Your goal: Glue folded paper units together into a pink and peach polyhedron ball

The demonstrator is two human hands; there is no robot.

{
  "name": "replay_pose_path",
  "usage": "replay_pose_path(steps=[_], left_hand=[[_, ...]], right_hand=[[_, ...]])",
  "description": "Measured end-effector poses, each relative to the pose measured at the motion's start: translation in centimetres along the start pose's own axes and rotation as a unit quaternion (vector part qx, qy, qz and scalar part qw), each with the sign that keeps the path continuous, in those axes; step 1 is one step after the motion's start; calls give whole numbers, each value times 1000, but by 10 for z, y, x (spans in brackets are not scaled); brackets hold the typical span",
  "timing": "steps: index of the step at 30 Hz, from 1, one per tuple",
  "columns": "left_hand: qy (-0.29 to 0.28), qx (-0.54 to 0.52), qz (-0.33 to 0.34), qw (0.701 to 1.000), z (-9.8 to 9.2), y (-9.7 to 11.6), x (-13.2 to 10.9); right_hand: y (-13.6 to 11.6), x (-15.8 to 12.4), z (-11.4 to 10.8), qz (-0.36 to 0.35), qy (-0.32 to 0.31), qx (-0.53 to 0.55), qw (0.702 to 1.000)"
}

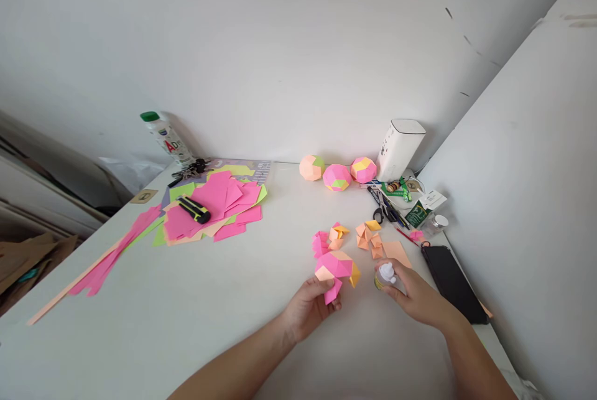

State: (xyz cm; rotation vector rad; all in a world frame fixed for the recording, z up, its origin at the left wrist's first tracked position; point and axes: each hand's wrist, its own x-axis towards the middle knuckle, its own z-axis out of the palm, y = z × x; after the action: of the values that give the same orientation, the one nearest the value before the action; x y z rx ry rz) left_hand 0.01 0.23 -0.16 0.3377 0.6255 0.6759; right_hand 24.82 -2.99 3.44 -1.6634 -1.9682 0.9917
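The paper shell [336, 264], faceted in pink, peach and orange, has a pink flap [333, 292] hanging at its lower edge. I hold it over the desk [252, 282], pinched by that edge in my left fingers [319, 288]; my right fingers [397, 296] grip a white-capped bottle [385, 274] to its right.

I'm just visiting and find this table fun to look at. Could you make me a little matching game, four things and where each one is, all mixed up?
Things
1. Yellow-and-black cutter
2. Small bottle with a white top
3. Three round paper balls
4. Large pink-and-peach paper shape

Places
A. In the person's left hand
B. Near the wall, beside the white box
C. On the pile of coloured paper sheets
D. In the person's right hand

Right pairs: 1-C, 2-D, 3-B, 4-A
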Motion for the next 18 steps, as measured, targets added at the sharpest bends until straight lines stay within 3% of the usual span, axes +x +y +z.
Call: replay_pose_path(steps=[5,11,18], left_hand=[[3,30,-4,1000,-1,-1,1],[-4,45,-4,999,1,-1,0],[-4,58,-3,998,3,-1,-1]], right_hand=[[-9,-7,6,-86,65,81,991],[-18,-5,9,-81,144,121,979],[-25,-3,12,-119,142,82,979]])
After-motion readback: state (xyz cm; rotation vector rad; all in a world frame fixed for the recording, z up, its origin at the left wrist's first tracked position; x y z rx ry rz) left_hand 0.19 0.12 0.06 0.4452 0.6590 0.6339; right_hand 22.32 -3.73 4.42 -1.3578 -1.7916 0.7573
